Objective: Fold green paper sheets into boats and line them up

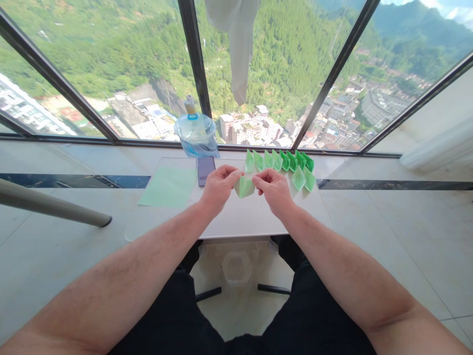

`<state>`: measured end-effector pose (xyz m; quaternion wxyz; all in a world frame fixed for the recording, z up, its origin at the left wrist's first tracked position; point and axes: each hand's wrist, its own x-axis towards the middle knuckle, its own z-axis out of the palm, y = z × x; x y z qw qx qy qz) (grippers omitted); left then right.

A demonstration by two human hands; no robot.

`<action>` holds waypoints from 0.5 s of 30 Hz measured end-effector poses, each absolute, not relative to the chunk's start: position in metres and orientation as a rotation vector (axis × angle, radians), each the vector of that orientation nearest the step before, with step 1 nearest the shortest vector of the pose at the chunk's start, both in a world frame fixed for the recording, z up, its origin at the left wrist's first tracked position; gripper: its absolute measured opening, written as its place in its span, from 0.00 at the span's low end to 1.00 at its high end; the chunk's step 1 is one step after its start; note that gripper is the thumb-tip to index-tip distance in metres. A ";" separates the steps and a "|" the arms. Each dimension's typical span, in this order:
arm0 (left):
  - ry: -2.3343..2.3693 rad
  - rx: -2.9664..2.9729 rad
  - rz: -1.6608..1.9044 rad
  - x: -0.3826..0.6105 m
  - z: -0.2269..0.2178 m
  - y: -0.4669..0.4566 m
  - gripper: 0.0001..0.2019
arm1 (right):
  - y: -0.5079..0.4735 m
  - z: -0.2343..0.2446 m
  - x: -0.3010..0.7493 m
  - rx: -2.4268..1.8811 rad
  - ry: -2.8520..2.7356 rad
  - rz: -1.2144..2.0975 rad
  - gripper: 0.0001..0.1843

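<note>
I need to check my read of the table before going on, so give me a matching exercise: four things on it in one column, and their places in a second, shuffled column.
Things:
1. folded paper piece
2. phone
3. flat green sheet
4. row of folded green papers

Places:
A. lying flat at the left side of the table
B. held between the left hand and right hand
C. lined up at the far right of the table
D. just in front of the water jug

Pairs: 1-B, 2-D, 3-A, 4-C
</note>
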<state>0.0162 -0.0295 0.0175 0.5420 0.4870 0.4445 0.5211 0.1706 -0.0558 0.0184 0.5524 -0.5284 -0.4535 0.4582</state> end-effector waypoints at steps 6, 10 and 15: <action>0.857 0.867 1.335 0.006 0.014 -0.017 0.14 | -0.055 0.014 0.171 -1.167 -0.940 1.128 0.14; 0.812 0.838 1.328 0.000 0.016 -0.015 0.15 | -0.060 0.016 0.171 -1.141 -0.958 1.235 0.12; 0.743 0.972 1.143 -0.004 0.020 -0.021 0.18 | -0.062 0.016 0.173 -1.223 -1.048 1.356 0.10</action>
